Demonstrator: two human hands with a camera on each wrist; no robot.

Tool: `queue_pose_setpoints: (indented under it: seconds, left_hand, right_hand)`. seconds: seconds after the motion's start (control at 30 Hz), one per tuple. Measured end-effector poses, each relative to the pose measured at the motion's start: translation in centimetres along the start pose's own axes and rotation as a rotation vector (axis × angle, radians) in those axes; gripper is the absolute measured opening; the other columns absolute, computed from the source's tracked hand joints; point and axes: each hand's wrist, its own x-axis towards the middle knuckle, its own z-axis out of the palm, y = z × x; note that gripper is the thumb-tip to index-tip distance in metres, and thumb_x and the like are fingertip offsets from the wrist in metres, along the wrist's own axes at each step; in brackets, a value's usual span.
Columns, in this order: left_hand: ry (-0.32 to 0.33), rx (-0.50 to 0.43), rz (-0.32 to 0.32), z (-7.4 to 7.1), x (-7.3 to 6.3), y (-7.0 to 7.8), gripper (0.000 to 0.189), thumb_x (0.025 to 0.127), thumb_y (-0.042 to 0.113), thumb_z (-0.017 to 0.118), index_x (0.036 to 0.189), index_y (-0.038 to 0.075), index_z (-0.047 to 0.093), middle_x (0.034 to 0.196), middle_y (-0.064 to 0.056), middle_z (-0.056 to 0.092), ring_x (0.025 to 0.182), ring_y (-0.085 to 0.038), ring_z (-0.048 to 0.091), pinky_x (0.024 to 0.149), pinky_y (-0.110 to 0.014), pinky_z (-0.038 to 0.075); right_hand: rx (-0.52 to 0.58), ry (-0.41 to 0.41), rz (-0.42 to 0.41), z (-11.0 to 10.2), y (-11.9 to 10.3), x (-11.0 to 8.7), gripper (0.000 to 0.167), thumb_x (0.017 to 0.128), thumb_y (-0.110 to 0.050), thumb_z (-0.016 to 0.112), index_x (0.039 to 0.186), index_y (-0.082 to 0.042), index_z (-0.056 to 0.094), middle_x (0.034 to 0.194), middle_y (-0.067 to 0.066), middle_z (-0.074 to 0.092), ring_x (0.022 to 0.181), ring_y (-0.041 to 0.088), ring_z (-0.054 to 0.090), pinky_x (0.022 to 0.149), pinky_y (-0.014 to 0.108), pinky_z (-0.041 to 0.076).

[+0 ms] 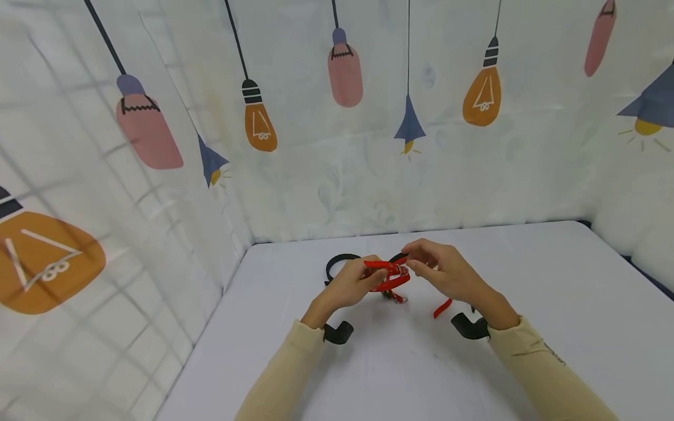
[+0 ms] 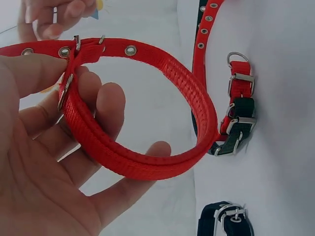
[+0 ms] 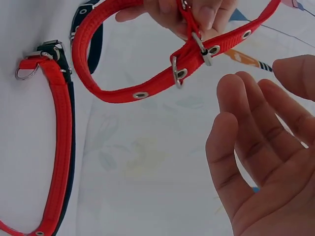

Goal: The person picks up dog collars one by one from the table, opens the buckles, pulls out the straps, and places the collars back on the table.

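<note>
My left hand (image 1: 351,283) holds a red collar (image 2: 133,169) that is closed into a loop, its metal buckle (image 3: 201,46) pinched by thumb and fingers. In the left wrist view the loop passes over the fingertips. Small metal eyelets run along the strap, whose free end sticks out beyond the buckle. My right hand (image 3: 266,147) is beside that end, fingers relaxed and slightly bent, with a gap to the strap in the right wrist view. Behind the held loop, a second red collar (image 3: 60,118) lies on the table against a dark collar (image 3: 72,147).
Another dark collar (image 2: 224,219) lies curled on the white table (image 1: 295,374), left of the others. A red strap end (image 1: 442,308) shows below my right hand. Dark mounts (image 1: 339,332) sit at both wrists. Behind the table hangs a cloth (image 1: 295,193) printed with lamps.
</note>
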Motion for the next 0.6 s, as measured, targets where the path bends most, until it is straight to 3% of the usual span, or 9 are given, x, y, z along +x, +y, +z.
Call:
queue_pose_setpoints:
  seconds: [0.27,0.4,0.6]
  left_hand:
    - [0.029,-0.128,0.054,-0.4,-0.1,0.2,0.017,0.104,0.026,0.059,0.105,0.012,0.068,0.083,-0.006,0.061,0.078,-0.017,0.058,0.073,-0.029,0.052]
    - [0.022,-0.183,0.091,-0.6,-0.1,0.2,0.013,0.104,0.022,0.059,0.104,0.012,0.067,0.084,-0.008,0.061,0.08,-0.02,0.059,0.075,-0.03,0.053]
    - [0.004,-0.254,0.13,-0.9,-0.1,0.1,0.013,0.105,0.018,0.057,0.106,0.01,0.067,0.084,-0.015,0.061,0.081,-0.026,0.059,0.081,-0.032,0.055]
  right_hand:
    - [-0.075,-0.056,0.045,-0.1,1.1,0.1,0.027,0.097,-0.016,0.071,0.123,-0.014,0.066,0.118,0.001,0.071,0.091,0.013,0.066,0.079,0.029,0.056]
    - [-0.077,-0.078,0.023,0.2,1.2,0.1,0.028,0.094,-0.018,0.075,0.121,-0.016,0.068,0.111,-0.002,0.071,0.087,0.013,0.065,0.077,0.027,0.056]
    - [-0.089,-0.04,-0.02,0.3,1.0,0.1,0.022,0.093,-0.014,0.075,0.115,-0.019,0.071,0.101,-0.008,0.071,0.083,0.012,0.064,0.075,0.027,0.055]
